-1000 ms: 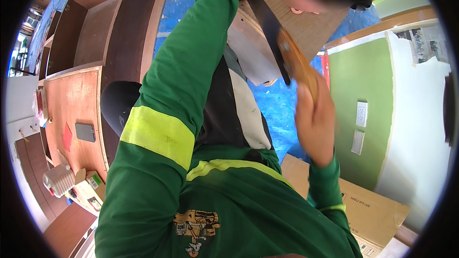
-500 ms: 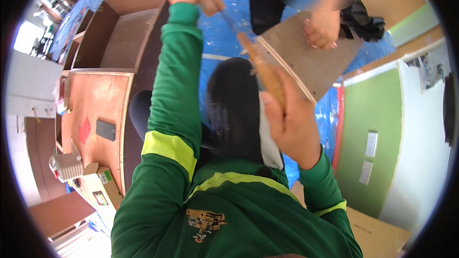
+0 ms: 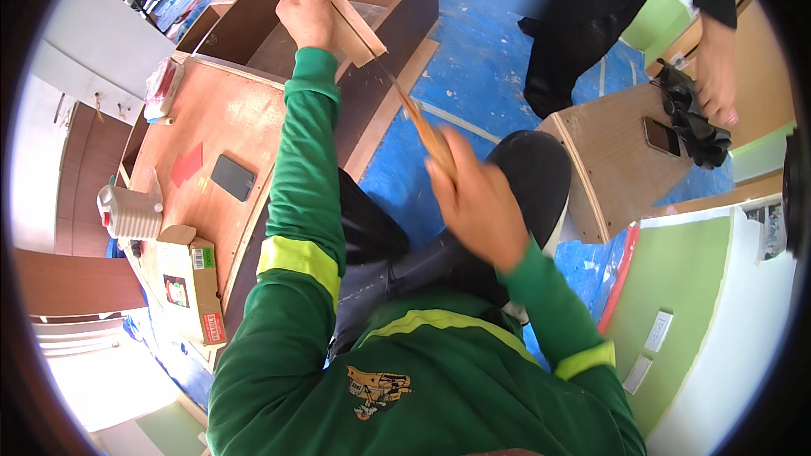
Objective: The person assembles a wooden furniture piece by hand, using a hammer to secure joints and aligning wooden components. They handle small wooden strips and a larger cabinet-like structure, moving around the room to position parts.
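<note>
Head camera, looking down over a person in a green long-sleeved top with yellow bands. The left hand (image 3: pixel 311 13) is stretched far forward, near the top of the picture, with its fingers closed around a pale wooden strip (image 3: pixel 331 2) that slants from upper left down to lower right. The right hand (image 3: pixel 480 203) sits much closer to the body, near the middle of the picture, and is blurred; its fingers seem wrapped around the wooden handle of a handsaw (image 3: pixel 422 131), though how tightly cannot be told. The saw's thin blade runs up and to the left from that handle and meets the lower end of the strip, so its long axis points from the right hand towards the left hand, and the left hand is the one nearer the strip. Behind the strip stands an open brown wooden cabinet (image 3: pixel 384 0) whose compartment looks bare. To the left, a wooden worktop (image 3: pixel 228 110) carries a dark flat phone-like slab (image 3: pixel 232 177), a cardboard box (image 3: pixel 193 287) and a white ribbed jug (image 3: pixel 131 213). To the right, on the blue floor (image 3: pixel 481 59), another person's hand (image 3: pixel 718 67) rests on black gloves (image 3: pixel 693 118) atop a wooden box (image 3: pixel 608 160)
</note>
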